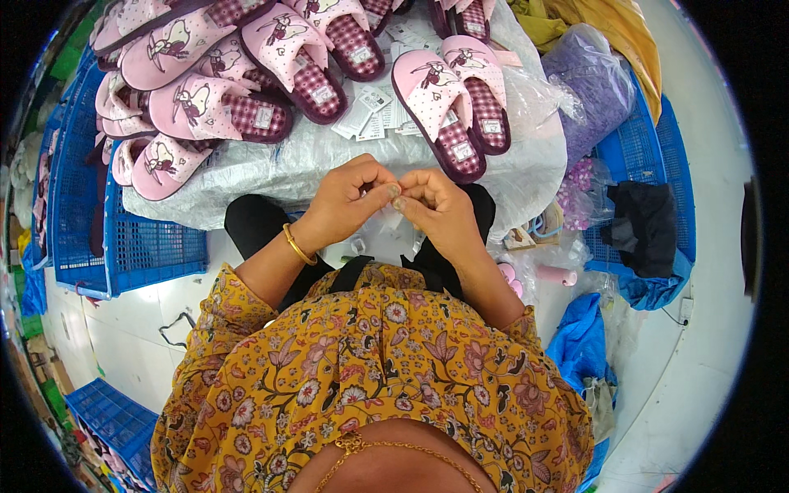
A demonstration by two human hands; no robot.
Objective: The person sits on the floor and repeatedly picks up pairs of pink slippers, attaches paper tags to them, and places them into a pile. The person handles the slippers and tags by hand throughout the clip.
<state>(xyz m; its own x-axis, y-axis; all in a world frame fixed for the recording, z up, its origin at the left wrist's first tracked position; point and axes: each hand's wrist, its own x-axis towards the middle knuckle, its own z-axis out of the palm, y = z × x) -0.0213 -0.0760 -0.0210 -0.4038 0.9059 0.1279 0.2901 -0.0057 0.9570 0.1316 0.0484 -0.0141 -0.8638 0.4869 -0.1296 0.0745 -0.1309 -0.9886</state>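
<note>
My left hand (352, 201), with a gold bangle at the wrist, and my right hand (437, 212) meet over my lap, just off the near edge of the table. Thumb and fingers of both are pinched together at the tips. Whatever sits between them is too small or hidden to name. Just beyond my right hand lies a pair of pink slippers (429, 86) with dark red checked insoles. More slippers of that kind (197, 107) are heaped at the table's left and far side. White printed tags (366, 111) are scattered between them.
Clear plastic sheeting (308, 177) covers the table. Blue crates stand left (160, 246) and right (682, 177), the right one with a black cloth (645, 226) over it. A purple bundle in plastic (588, 86) leans at the right. Another blue crate (115, 419) is at lower left.
</note>
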